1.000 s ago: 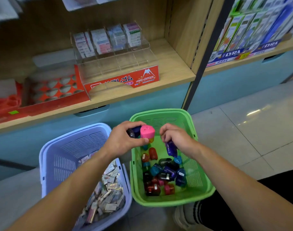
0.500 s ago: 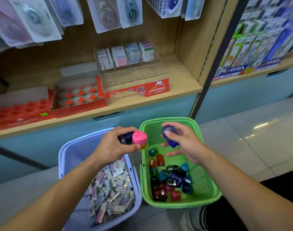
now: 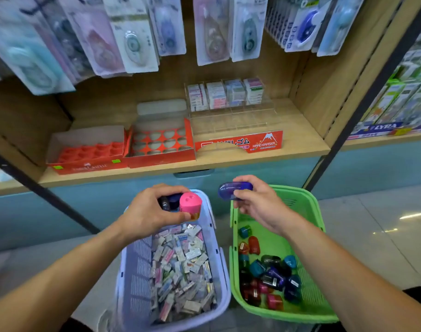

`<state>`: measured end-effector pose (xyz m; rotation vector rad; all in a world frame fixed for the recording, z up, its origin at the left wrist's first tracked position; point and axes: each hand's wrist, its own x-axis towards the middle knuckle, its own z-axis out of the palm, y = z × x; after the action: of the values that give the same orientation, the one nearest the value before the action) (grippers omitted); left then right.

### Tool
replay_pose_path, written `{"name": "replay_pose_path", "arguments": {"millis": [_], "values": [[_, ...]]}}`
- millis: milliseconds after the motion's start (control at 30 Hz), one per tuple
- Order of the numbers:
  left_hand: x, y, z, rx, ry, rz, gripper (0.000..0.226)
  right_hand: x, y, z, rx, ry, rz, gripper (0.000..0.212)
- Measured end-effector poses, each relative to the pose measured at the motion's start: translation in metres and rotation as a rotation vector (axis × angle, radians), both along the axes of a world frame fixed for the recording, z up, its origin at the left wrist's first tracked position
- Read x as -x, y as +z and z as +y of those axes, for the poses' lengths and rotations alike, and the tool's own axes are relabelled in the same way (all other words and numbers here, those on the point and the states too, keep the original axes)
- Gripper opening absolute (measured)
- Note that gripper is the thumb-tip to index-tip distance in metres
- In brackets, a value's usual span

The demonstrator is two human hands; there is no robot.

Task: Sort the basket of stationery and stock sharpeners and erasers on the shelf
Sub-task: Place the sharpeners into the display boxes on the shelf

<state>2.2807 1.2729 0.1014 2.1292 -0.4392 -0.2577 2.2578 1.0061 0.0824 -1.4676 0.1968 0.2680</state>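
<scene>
My left hand (image 3: 148, 212) grips a pink sharpener (image 3: 190, 204) together with two dark ones (image 3: 169, 202), above the far end of the lilac basket (image 3: 220, 279) filled with several wrapped erasers (image 3: 180, 269). My right hand (image 3: 259, 204) pinches a purple sharpener (image 3: 233, 190) over the far left corner of the green basket (image 3: 310, 291), which holds several coloured sharpeners (image 3: 269, 276). On the wooden shelf (image 3: 300, 137) stand two red sharpener trays (image 3: 160, 142) and a clear eraser display (image 3: 231, 116).
Blister packs of correction tape (image 3: 132, 34) hang above the shelf. A black upright (image 3: 372, 92) divides this bay from the right one with green boxes (image 3: 401, 101). Tiled floor (image 3: 372, 226) lies to the right of the baskets.
Both hands have risen from the green basket toward the shelf, the right one carrying the purple sharpener. My view has tilted up, showing the hanging packs.
</scene>
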Motion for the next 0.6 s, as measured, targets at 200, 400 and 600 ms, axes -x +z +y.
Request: {"name": "replay_pose_path", "arguments": {"millis": [200, 400, 600], "values": [[-0.010, 0.020, 0.067, 0.044, 0.126, -0.015, 0.065, -0.038, 0.020, 0.051, 0.078, 0.083, -0.172, 0.030], [-0.018, 0.041, 0.129, 0.096, 0.264, -0.094, 0.055, -0.080, 0.024, 0.125, 0.017, 0.133, -0.198, 0.020], [-0.024, 0.027, 0.187, 0.124, 0.485, -0.069, 0.043, -0.132, 0.032, 0.208, 0.189, 0.195, -0.341, 0.018]]}}
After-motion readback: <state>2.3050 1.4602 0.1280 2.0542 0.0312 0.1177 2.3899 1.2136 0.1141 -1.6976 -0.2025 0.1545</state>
